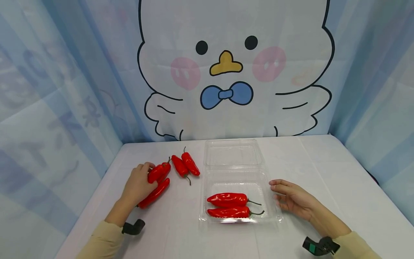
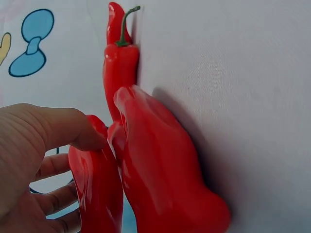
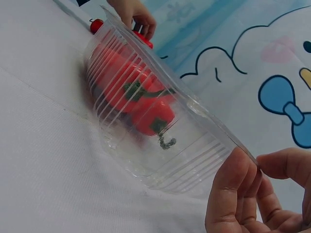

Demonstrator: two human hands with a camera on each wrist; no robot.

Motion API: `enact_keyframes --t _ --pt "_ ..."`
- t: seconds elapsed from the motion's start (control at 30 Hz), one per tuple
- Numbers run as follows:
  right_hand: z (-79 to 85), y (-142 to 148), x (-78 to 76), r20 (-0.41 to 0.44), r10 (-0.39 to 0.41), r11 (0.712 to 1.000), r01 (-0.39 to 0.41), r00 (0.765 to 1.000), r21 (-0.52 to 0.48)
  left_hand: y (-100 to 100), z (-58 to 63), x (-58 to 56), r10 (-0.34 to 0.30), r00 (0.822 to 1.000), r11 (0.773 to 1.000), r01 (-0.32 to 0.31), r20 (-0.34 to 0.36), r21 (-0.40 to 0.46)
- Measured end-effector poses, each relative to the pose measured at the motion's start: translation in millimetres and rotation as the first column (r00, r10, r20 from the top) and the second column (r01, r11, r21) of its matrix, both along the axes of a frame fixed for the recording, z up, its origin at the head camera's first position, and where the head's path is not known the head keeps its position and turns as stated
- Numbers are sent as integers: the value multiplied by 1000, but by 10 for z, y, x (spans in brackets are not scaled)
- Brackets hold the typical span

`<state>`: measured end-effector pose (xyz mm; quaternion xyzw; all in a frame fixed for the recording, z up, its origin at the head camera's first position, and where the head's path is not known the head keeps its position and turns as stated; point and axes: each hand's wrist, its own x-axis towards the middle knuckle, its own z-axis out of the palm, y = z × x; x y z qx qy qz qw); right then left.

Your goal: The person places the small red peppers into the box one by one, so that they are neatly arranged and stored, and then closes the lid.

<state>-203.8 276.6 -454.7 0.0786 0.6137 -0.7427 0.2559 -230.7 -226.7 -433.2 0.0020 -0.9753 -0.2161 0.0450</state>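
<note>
My left hand [image 1: 137,185] grips a glossy red chili pepper [image 1: 156,174] between thumb and fingers, at the left of the table; in the left wrist view the thumb lies against this pepper [image 2: 95,184]. Another red pepper [image 1: 165,173] is right beside it, and a third [image 1: 156,194] lies just nearer me. A clear plastic clamshell box [image 1: 207,183] stands mid-table with its lid [image 1: 233,153] folded back. Two red peppers with green stems [image 1: 228,199] lie side by side in its base. My right hand [image 1: 292,199] pinches the box's right rim, seen in the right wrist view [image 3: 243,153].
Two more red peppers [image 1: 179,166] lie between the left hand's group and the box, farther back. The white table [image 1: 323,172] ends at a curtain [image 1: 233,118] with a cartoon bird on it. Blue curtains hang on both sides.
</note>
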Motion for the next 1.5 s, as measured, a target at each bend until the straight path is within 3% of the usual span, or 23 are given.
enact_keyframes --t 0.27,0.57,0.87,1.07,1.5 --pt "-14 -7 -6 0 8 1000 -8 1000 -20 85 18 20 -31 999 999 31 -13 -15" --pt "-16 -22 -1 9 -3 1000 3 1000 -16 180 -45 56 -65 997 997 64 -32 -36" --pt "-16 -36 -12 3 1 1000 -1 1000 -20 335 55 113 -95 994 994 92 -49 -52" --pt "-14 -41 -10 0 1 1000 -1 1000 -21 435 56 116 -125 990 991 122 -67 -50" --pt "-20 -47 -11 11 -3 1000 4 1000 -31 741 167 173 -191 976 978 180 -103 -110"
